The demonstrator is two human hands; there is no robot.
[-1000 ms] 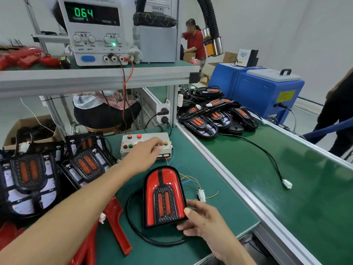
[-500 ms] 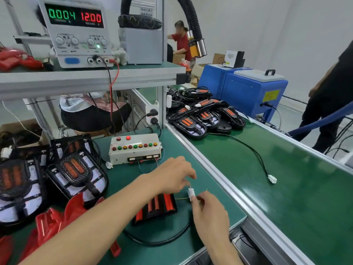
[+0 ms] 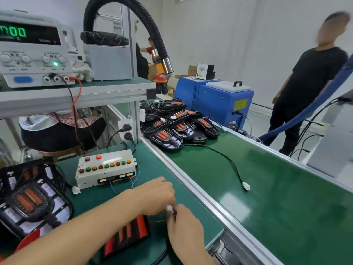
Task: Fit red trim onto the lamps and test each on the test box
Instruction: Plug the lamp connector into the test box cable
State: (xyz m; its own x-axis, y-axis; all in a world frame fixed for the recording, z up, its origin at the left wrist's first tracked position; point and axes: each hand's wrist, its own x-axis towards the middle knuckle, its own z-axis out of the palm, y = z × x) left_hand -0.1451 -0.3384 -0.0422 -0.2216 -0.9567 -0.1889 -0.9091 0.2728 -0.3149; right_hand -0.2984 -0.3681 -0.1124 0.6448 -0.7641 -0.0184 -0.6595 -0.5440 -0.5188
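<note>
A lamp with red trim (image 3: 127, 236) lies flat on the green bench, partly under my left forearm. My left hand (image 3: 155, 196) and my right hand (image 3: 184, 225) meet just right of it, both pinching a small white connector (image 3: 169, 208) with thin wires. The white test box (image 3: 106, 170) with a row of coloured buttons stands behind my hands, its thin wires running toward the connector. Untrimmed black lamps (image 3: 28, 203) are stacked at the left, with a loose red trim piece (image 3: 28, 238) at the lower left.
A pile of black lamps (image 3: 177, 125) sits at the head of the green conveyor (image 3: 267, 188), one cable with a white plug (image 3: 246, 186) trailing out. A power supply (image 3: 36, 48) stands on the shelf. Beyond are a blue machine (image 3: 219, 100) and a person in black (image 3: 309, 88).
My left hand left the test box and my right hand left the lamp; both came together on the white connector. The lamp now lies flat. The power supply's left, green reading changed.
</note>
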